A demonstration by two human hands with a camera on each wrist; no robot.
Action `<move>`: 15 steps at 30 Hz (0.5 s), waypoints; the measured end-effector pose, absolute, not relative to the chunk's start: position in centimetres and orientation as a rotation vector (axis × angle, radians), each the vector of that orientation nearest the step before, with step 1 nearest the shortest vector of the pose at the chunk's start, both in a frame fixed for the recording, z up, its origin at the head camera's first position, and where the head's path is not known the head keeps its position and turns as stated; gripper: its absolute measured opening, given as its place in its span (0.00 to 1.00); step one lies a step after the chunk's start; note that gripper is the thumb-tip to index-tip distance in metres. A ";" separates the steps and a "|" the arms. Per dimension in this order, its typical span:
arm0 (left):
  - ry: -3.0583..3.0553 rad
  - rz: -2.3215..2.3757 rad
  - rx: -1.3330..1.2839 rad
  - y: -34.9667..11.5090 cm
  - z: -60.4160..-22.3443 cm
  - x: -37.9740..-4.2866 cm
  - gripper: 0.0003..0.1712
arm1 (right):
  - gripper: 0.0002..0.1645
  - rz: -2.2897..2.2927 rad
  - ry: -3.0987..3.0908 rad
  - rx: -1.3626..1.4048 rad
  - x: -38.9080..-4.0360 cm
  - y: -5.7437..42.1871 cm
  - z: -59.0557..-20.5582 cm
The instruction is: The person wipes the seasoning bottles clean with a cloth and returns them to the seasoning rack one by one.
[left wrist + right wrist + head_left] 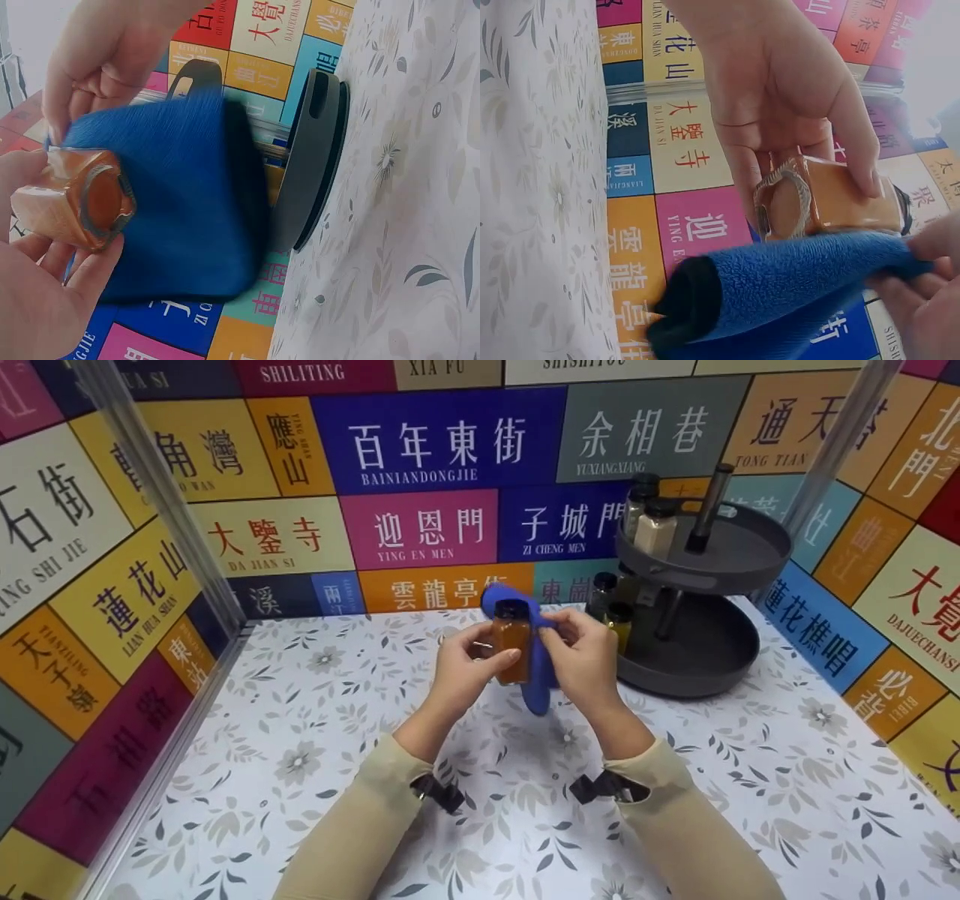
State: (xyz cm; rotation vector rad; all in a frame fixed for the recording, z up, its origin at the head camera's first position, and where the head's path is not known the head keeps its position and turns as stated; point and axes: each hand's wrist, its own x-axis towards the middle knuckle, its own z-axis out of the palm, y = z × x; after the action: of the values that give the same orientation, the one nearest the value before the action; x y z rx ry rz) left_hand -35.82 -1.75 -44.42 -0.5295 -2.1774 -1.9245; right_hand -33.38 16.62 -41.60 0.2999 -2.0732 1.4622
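Note:
My left hand (469, 664) grips a glass spice jar (511, 649) with a black lid and orange-brown powder inside, held upright above the table. Its thumb lies across the front of the glass. With thumb and fingertips my right hand (585, 652) pinches a blue cloth (538, 682) near its top. The cloth (180, 202) hangs down beside the jar, and its dark edging shows in both wrist views. In the right wrist view the cloth (795, 277) lies along the side of the jar (847, 199), whose base faces the camera.
A dark two-tier round rack (697, 660) stands at the back right. Light-filled jars (655, 531) sit on its upper tier, and a yellow-filled jar (619, 622) and a dark-lidded jar (602, 592) on the lower. A floral-patterned table (300, 810) meets sign-printed walls (435, 442) behind.

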 end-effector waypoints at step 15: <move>-2.033 -1.970 -0.427 -2.5 -43.8 -36.0 0.25 | 0.05 1.264 -2.455 0.449 -33.4 16.6 -41.7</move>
State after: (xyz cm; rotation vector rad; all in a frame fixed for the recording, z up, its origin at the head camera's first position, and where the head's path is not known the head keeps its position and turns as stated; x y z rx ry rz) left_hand -35.97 -2.55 -43.81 -0.4275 -2.0329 -1.9698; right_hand -33.41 16.55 -41.74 0.4490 -2.4547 1.2643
